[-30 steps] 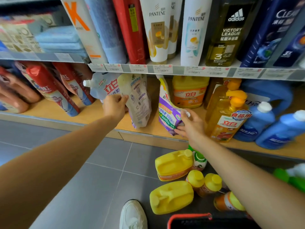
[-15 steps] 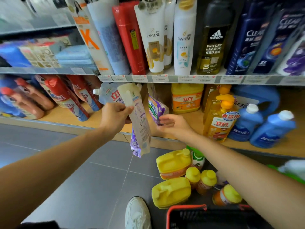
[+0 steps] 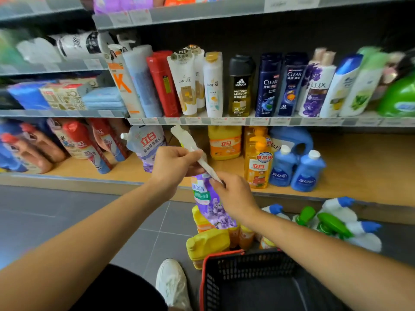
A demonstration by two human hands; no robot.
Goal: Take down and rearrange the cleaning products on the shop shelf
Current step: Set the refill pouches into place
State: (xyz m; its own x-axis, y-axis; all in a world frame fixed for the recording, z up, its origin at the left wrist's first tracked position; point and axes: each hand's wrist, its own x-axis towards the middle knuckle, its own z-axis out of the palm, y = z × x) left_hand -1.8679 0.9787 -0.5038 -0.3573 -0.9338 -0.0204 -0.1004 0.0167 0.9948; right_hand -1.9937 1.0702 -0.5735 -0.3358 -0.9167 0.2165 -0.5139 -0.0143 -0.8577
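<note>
Right at the person's feet sits a black basket (image 3: 247, 279) with a red rim, and a white shoe (image 3: 171, 286) beside it. On the floor just beyond lie yellow jugs (image 3: 208, 245) and green-and-white spray bottles (image 3: 336, 223), already off the shelf.

Above them both hands meet in mid-air, in front of the bottom shelf's edge. The left hand (image 3: 173, 167) is curled round the middle of a pale pouch (image 3: 186, 140), which is tilted with its upper end toward the shelf. The right hand (image 3: 233, 194) pinches the top of a purple pouch (image 3: 211, 209) that hangs down over the jugs. Its fingertips lie against the pale pouch's lower end, and I cannot tell whether they grip that too. So 2 soft pouches are off the shelf and in the air.

Soft packs sag and slip, so I'd keep each grip near the top seam and part the 2 before lowering them. I'd lay them flat rather than drop them on the jugs' caps.

Behind, on the wooden bottom shelf (image 3: 348, 167), a white pouch (image 3: 147, 142) leans. To its right, 2 blue bottles (image 3: 306, 171) are not yet down.
</note>
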